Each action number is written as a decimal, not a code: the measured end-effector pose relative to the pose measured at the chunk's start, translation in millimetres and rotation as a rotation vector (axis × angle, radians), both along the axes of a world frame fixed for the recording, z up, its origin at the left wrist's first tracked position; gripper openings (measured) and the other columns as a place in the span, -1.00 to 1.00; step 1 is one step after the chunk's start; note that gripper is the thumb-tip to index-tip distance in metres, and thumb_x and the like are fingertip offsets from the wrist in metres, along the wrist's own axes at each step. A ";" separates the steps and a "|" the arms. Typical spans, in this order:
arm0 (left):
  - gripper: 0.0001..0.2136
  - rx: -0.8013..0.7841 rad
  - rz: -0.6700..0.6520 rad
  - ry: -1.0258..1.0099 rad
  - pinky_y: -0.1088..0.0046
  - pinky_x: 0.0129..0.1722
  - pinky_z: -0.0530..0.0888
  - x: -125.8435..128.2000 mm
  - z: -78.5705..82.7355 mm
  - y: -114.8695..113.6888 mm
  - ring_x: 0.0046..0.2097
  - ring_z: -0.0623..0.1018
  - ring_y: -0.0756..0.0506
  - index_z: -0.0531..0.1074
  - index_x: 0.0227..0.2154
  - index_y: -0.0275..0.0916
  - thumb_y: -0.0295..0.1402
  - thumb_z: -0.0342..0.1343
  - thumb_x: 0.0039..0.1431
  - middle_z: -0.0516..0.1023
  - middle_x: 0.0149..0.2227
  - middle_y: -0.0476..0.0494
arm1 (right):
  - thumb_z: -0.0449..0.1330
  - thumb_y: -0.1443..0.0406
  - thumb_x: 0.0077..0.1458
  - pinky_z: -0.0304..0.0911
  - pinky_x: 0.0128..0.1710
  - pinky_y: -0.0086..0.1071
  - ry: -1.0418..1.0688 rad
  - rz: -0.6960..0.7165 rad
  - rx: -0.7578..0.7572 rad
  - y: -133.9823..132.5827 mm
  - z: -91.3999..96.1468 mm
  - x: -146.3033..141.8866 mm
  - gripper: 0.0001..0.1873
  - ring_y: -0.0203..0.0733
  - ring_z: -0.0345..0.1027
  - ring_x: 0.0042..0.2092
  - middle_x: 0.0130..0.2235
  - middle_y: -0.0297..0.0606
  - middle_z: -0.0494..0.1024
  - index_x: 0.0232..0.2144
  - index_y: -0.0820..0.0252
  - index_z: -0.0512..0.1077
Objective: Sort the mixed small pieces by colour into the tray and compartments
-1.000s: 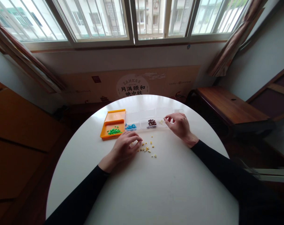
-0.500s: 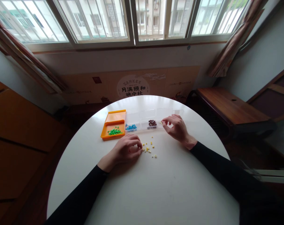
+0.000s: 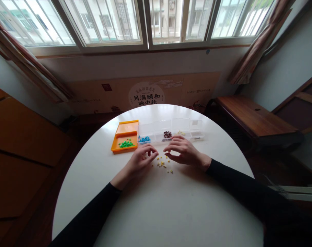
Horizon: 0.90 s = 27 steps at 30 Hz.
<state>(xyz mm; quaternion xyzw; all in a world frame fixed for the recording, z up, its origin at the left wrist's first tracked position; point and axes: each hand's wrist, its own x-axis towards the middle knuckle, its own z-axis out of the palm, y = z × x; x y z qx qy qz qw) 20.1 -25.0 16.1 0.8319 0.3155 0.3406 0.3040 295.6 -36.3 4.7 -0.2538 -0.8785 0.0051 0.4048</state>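
Note:
Several small yellow beads (image 3: pixel 163 164) lie loose on the round white table (image 3: pixel 171 206). My left hand (image 3: pixel 139 161) rests just left of them, fingers curled, fingertips pinched beside the beads; whether it holds one is not visible. My right hand (image 3: pixel 183 153) hovers just right of the beads, fingers spread and bent toward them, holding nothing. Behind the hands stands a clear compartment box (image 3: pixel 194 130) with blue beads (image 3: pixel 144 139), dark red beads (image 3: pixel 167 134) and a few pale yellow beads (image 3: pixel 181 132) in separate compartments.
An orange tray (image 3: pixel 125 132) with green beads (image 3: pixel 126 144) sits left of the clear box. A wooden bench (image 3: pixel 251 116) stands to the right of the table. A printed cardboard panel (image 3: pixel 145 92) leans against the wall under the window.
My right hand has left the clear box's yellow compartment and moved down-left to the loose yellow beads. My left hand has stayed by the beads, its fingers shifting slightly.

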 end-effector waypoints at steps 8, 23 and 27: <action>-0.76 -0.087 -0.050 -0.014 0.38 -0.13 0.49 5.0 -1.9 -0.4 -0.19 0.60 -0.11 0.65 -0.26 -0.23 -0.18 0.25 0.47 0.66 -0.25 -0.15 | 0.31 0.28 0.42 0.40 0.18 -0.15 -0.051 -0.012 0.006 0.2 -5.6 -6.0 -0.98 -0.15 0.56 -0.21 -0.27 -0.33 0.68 -0.12 0.04 0.56; -0.77 -0.030 -0.053 -0.006 0.38 -0.13 0.51 8.0 -4.3 0.5 -0.20 0.62 -0.10 0.66 -0.26 -0.21 -0.20 0.25 0.48 0.67 -0.25 -0.13 | 0.27 0.31 0.42 0.42 0.18 -0.17 -0.060 0.007 0.048 -1.4 -2.7 -7.6 -0.92 -0.21 0.53 -0.27 -0.32 -0.36 0.66 -0.19 0.06 0.57; -0.82 0.032 -0.014 -0.012 0.33 -0.08 0.54 7.0 -5.5 -1.1 -0.16 0.62 -0.11 0.67 -0.15 -0.18 -0.22 0.24 0.49 0.68 -0.18 -0.15 | 0.29 0.33 0.40 0.42 0.16 -0.16 -0.022 -0.028 0.016 -0.7 -2.2 -6.2 -0.92 -0.20 0.53 -0.27 -0.32 -0.36 0.66 -0.20 0.04 0.58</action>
